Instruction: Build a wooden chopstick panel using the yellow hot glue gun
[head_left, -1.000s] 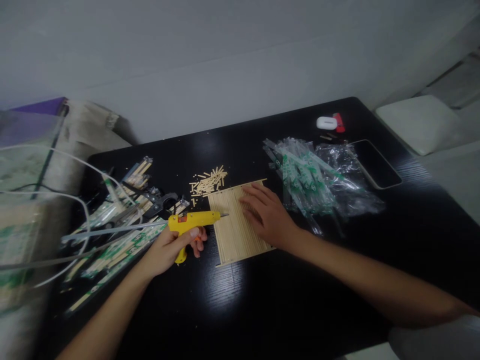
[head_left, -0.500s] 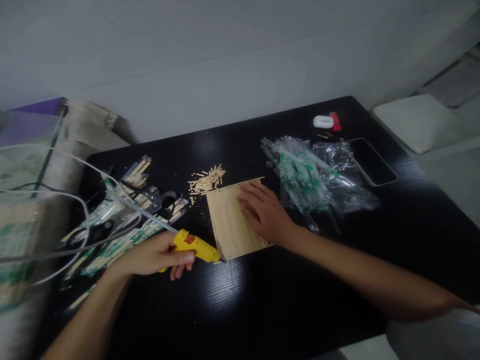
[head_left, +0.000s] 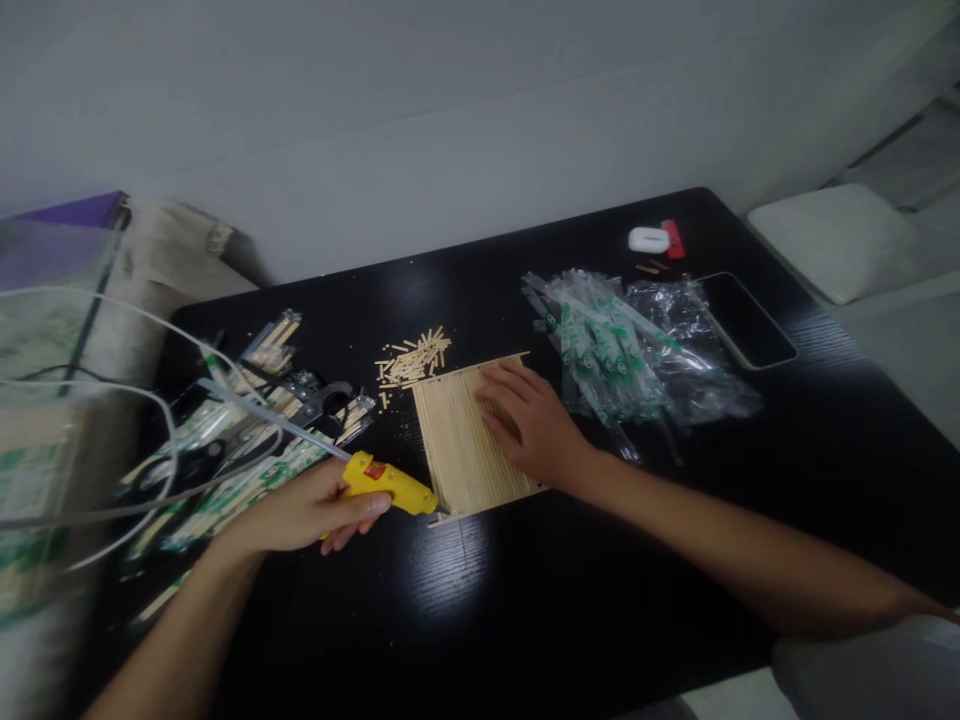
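Note:
My left hand (head_left: 334,508) is wrapped round a yellow hot glue gun (head_left: 390,487) with a long glue stick (head_left: 274,418) poking out of its back. The gun's nozzle is at the near left corner of a flat panel of wooden sticks (head_left: 457,440) laid side by side. Whether the tip touches the wood I cannot tell. Spread across the panel's right part, my right hand (head_left: 529,420) lies flat with its fingers apart. Thin sticks run along the panel's far and near edges.
Short cut stick pieces (head_left: 416,357) are heaped behind the panel. Wrapped chopsticks and black-handled scissors (head_left: 330,400) lie at left, under white cables (head_left: 176,440). At right are plastic wrappers (head_left: 607,345), a phone (head_left: 750,320) and a white case (head_left: 649,240) on the black table (head_left: 525,600).
The glue gun has shifted slightly left and up with my left hand, its nozzle still by the panel's near left corner. My right hand stays in place on the panel.

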